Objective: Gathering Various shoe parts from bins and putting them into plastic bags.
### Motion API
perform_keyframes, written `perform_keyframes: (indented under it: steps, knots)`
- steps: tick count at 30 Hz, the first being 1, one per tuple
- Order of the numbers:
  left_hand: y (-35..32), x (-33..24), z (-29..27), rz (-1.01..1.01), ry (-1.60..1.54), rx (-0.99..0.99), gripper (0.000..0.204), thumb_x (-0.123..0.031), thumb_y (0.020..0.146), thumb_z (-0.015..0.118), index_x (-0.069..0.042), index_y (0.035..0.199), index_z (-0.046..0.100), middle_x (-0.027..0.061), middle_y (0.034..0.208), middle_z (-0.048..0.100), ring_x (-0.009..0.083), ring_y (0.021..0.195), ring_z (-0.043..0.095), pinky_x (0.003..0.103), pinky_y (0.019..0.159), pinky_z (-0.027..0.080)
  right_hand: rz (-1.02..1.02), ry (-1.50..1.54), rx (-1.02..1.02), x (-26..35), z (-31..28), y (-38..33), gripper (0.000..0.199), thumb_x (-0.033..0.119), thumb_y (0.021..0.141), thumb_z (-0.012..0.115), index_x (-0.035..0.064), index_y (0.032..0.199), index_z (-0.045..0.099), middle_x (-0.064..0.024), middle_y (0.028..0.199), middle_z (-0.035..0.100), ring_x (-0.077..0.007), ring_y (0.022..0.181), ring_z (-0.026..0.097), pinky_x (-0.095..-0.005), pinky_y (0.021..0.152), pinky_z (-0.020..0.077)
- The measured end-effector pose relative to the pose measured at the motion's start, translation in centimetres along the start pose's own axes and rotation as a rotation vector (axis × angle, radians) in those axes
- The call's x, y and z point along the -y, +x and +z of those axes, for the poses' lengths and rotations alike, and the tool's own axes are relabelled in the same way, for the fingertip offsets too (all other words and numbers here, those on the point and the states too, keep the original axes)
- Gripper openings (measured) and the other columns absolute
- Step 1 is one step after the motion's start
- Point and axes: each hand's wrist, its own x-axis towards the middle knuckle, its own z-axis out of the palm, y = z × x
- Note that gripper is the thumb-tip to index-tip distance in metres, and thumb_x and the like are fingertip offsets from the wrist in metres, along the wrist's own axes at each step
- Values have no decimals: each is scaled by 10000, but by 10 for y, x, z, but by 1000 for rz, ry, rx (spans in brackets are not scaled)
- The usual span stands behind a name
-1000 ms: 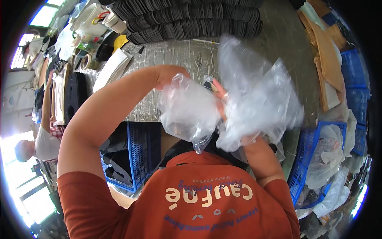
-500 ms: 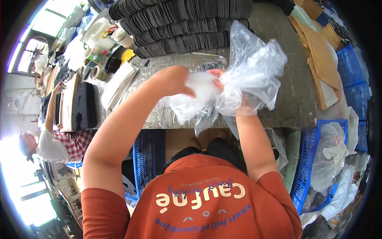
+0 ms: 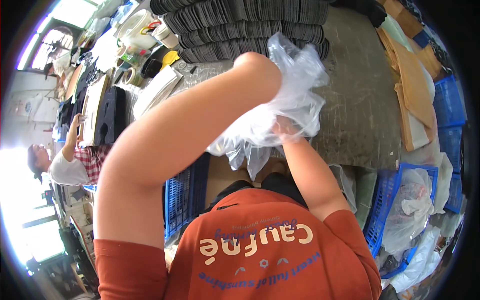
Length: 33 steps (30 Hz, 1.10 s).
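Observation:
A crumpled clear plastic bag is bunched up over the near edge of the worktable, its lower folds hanging past that edge. My left hand reaches across to the bag's upper left side with the wrist bent; its fingers are hidden behind the wrist and the plastic. Below it, my right hand is closed on the bag, partly seen through the film. Beyond both hands lie long stacked rows of thin black pieces.
White sheets, a yellow scoop-like item and tape rolls lie left. Brown paper covers the right side. Blue crates stand below, right and left. Another person works at far left.
My left hand has swung up and to the right over the bag, its forearm now crossing the table. The bag and my right hand have shifted slightly left and nearer.

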Motion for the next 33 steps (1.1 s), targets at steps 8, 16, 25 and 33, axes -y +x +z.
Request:
perform_keyframes:
  steps: [8,16,25,33]
  knots:
    - [-26,-36,122,-387,-1169,-332,333,-142,725,537,68,984,561,252,855,601,352,801,607,408,671,476,-258,-238,105,43,-33,-1,345,184,732,686,9,1010,578,-74,914,596,-133,846,546,-248,725,451]
    - [-24,-36,170,-513,-1126,-935,249,3,702,505,24,939,430,267,893,545,421,874,520,446,740,414,107,317,209,35,-22,23,320,276,792,603,8,964,570,-74,853,591,-145,671,567,-235,591,479]
    - [-56,-45,163,274,-2244,-841,466,-184,767,535,-67,1212,462,108,1093,561,283,1047,507,328,876,395,-150,869,322,58,0,15,271,328,778,611,77,747,514,-121,886,617,-230,766,554,-343,757,424]
    - [-36,8,167,251,-1334,-1334,446,-220,736,560,-72,1154,511,97,1101,561,270,1072,496,370,909,373,-309,876,353,92,-53,41,267,331,789,594,79,758,512,-109,824,599,-225,718,542,-352,716,427]
